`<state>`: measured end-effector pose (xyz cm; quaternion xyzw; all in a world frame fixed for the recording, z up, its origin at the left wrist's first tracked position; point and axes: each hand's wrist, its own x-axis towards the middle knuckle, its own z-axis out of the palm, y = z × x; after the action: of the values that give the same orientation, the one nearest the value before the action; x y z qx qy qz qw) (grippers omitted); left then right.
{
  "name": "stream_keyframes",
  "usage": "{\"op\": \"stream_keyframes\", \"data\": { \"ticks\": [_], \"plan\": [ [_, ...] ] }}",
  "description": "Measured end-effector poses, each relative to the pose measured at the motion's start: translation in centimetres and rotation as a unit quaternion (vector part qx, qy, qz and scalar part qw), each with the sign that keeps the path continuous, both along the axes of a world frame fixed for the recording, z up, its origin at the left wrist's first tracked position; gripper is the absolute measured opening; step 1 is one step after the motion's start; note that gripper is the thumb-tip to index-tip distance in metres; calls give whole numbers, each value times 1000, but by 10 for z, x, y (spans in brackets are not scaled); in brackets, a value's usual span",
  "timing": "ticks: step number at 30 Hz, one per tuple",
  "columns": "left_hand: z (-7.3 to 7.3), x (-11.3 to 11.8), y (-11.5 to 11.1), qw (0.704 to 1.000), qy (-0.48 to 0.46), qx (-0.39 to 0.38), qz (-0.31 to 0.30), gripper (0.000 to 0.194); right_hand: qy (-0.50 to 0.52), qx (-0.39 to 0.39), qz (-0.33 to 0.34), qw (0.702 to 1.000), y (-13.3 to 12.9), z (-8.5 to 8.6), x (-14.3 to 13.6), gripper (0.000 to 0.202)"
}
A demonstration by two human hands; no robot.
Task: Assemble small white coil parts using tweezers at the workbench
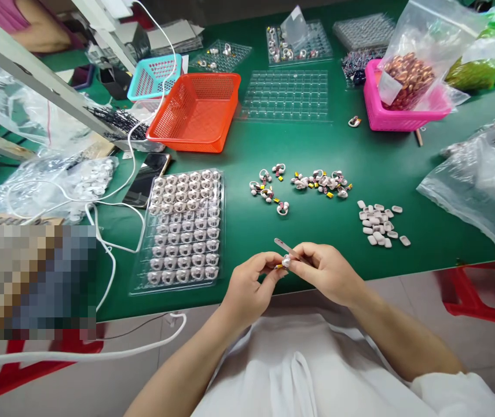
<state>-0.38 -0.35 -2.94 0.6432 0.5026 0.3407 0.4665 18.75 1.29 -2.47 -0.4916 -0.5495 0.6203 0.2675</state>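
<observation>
At the table's front edge, my left hand [251,285] pinches a small white part [286,261] with a yellow tab. My right hand [327,272] touches the same part from the right and holds a thin metal tool [285,246], like tweezers, pointing up and left. Beyond my hands lie two loose groups of small white parts with yellow tabs, one on the left [267,194] and one on the right [321,183]. Small pale caps [377,223] are heaped to the right. A clear tray [184,229] with rows of silvery white parts stands at the left.
An orange basket [195,113], a turquoise basket [154,78] and an empty clear tray [288,95] stand further back. A pink basket [397,116] holds a bag of copper-coloured pieces. A phone [147,179] and white cables lie left. A person's arm [41,35] shows at the upper left.
</observation>
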Motion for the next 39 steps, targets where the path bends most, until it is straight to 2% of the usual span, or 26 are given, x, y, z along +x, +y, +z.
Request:
{"op": "stream_keyframes", "data": {
  "ticks": [10, 16, 22, 27, 34, 37, 39],
  "plan": [
    [-3, 2, -2, 992, -78, -90, 29, 9, -29, 20, 20, 999, 3, 5, -1, 22],
    [-2, 2, -4, 985, -108, -121, 56, 8, -50, 159, 1, 986, -6, 7, -3, 17],
    [6, 2, -2, 968, -159, -175, 84, 9, -4, 334, 4, 943, -15, -2, -3, 20],
    [11, 3, -5, 954, -203, -203, 84, 11, 2, 392, -1, 920, -17, -8, -6, 22],
    [10, 2, -10, 940, -244, -217, 95, 10, -9, 430, -16, 902, -19, -10, -9, 22],
    [11, -3, -10, 919, -285, -261, 78, 15, -24, 463, 0, 886, -18, -8, -5, 23],
    [12, -6, -8, 887, -335, -311, 61, 22, -35, 487, 11, 872, -16, -7, -2, 24]
  ]
}}
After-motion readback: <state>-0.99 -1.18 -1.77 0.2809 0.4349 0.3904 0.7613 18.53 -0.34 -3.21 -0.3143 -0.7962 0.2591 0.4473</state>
